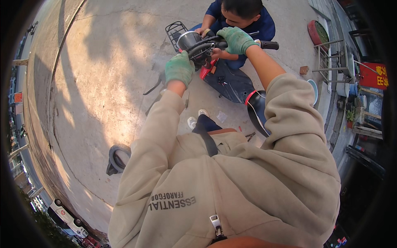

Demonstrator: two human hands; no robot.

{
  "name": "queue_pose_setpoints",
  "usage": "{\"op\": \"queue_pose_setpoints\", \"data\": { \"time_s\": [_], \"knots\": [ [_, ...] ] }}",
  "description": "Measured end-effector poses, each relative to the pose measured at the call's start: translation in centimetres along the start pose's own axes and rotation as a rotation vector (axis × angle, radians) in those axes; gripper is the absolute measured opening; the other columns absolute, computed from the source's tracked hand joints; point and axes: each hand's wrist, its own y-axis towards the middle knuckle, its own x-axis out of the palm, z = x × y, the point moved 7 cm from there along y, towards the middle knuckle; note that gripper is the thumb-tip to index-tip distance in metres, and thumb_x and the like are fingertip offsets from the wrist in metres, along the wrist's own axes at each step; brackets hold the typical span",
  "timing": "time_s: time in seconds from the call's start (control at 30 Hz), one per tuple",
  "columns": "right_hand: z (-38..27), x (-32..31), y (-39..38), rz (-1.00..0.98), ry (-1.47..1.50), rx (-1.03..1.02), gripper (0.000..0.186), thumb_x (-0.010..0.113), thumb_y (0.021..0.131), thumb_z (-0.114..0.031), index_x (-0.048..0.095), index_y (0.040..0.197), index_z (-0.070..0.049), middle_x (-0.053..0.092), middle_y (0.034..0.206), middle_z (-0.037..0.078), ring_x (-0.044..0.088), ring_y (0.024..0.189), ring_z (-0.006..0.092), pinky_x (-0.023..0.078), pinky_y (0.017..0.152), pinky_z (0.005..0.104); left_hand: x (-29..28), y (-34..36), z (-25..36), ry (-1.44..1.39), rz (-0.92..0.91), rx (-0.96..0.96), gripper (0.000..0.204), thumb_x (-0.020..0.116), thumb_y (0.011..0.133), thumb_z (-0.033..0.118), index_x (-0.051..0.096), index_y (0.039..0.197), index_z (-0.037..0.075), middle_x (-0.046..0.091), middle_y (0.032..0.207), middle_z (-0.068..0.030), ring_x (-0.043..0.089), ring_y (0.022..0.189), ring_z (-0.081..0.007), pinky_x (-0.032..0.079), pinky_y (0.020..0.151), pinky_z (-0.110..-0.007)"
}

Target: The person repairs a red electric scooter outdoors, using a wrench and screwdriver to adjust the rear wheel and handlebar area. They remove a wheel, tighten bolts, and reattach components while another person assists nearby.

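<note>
My left hand (pixel 179 70), in a green work glove, is closed around the left end of an electric scooter's handlebar (pixel 202 47). A dark lever (pixel 153 86) sticks out beyond it. My right hand (pixel 236 40), gloved alike, wraps over the bar's right side, inward of the black rubber grip (pixel 269 45). Between my hands are black cables and a round dark cup-shaped part (pixel 189 40). A co-worker (pixel 264 22) in dark blue crouches across from me, bare hands at the steering column, partly hidden by the bar. The scooter's black floorboard (pixel 229 82) has small dark pieces on it.
A wire basket (pixel 175 32) fronts the scooter; its black seat (pixel 258 108) is near my right arm. A tyre (pixel 119 159) lies on the concrete at left. Tools (pixel 250 136) lie by my feet. A metal rack (pixel 333 62) and red planter (pixel 317 33) stand at right.
</note>
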Motion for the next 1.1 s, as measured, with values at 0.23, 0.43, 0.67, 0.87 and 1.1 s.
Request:
{"op": "queue_pose_setpoints", "data": {
  "time_s": [0.23,0.43,0.67,0.87,1.1],
  "knots": [
    [0.0,0.2,-0.2,0.043,-0.020,-0.017,0.042,0.073,0.077,-0.031,0.064,0.110,-0.007,0.066,0.106,0.014,0.063,0.104,0.0337,0.050,0.090,0.0423,0.0,0.0,0.1,0.026,-0.014,-0.008,0.028,0.061,0.087,0.024,0.062,0.106,0.003,0.070,0.099,-0.0191,0.069,0.092,-0.0350,0.055,0.082,-0.045],
    [-0.3,0.0,0.0,-0.024,-0.036,-0.012,0.045,0.073,0.080,-0.040,0.065,0.108,-0.006,0.066,0.105,0.014,0.064,0.104,0.0339,0.051,0.090,0.0420,0.1,0.1,0.2,0.060,-0.042,-0.010,0.030,0.060,0.088,0.025,0.061,0.108,0.002,0.070,0.101,-0.0195,0.069,0.094,-0.0356,0.055,0.083,-0.046],
    [-0.7,-0.6,-0.5,-0.013,-0.045,0.013,0.055,0.077,0.077,-0.042,0.063,0.118,-0.008,0.066,0.108,0.014,0.064,0.106,0.0339,0.051,0.092,0.0419,-0.3,0.1,0.3,0.001,-0.026,-0.008,0.028,0.060,0.088,0.024,0.064,0.107,0.003,0.069,0.102,-0.0183,0.067,0.095,-0.0371,0.053,0.084,-0.047],
    [-0.4,-0.4,-0.1,-0.030,-0.055,0.041,0.044,0.077,0.068,-0.013,0.068,0.111,-0.010,0.070,0.107,0.014,0.068,0.104,0.0318,0.054,0.087,0.0418,-0.5,-0.1,0.5,-0.053,-0.038,-0.063,0.026,0.059,0.087,0.021,0.066,0.107,0.005,0.070,0.099,-0.0199,0.066,0.095,-0.0394,0.052,0.084,-0.049],
    [-0.5,-0.6,-0.1,0.005,-0.023,0.010,0.036,0.074,0.072,-0.013,0.069,0.107,-0.009,0.070,0.108,0.016,0.068,0.102,0.0329,0.054,0.088,0.0412,-0.2,-0.4,0.3,-0.002,-0.040,-0.054,0.034,0.058,0.089,0.026,0.065,0.116,0.006,0.069,0.103,-0.0205,0.066,0.096,-0.0395,0.052,0.084,-0.050]
  ]
}}
